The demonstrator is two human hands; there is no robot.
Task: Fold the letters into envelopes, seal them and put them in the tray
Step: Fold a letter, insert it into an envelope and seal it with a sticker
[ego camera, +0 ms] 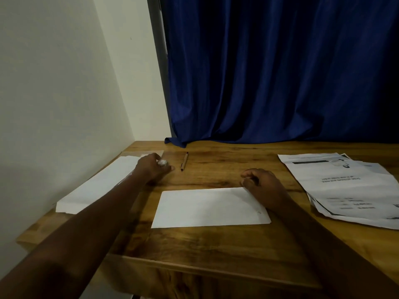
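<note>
One white envelope (210,207) lies flat near the tabletop's (216,244) front edge, the right hand (262,183) resting at its far right corner, fingers curled and gripping nothing. The left hand (154,167) closes around one small white object (162,162) beside a stack of white envelopes (97,186) along the left edge. One pen (184,161) lies toward the back edge; several printed letters (345,186) overlap at the right edge.

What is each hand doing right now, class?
Left hand: fingers closed around a small white object.
Right hand: fingers curled, resting on the white envelope, holding nothing.
</note>
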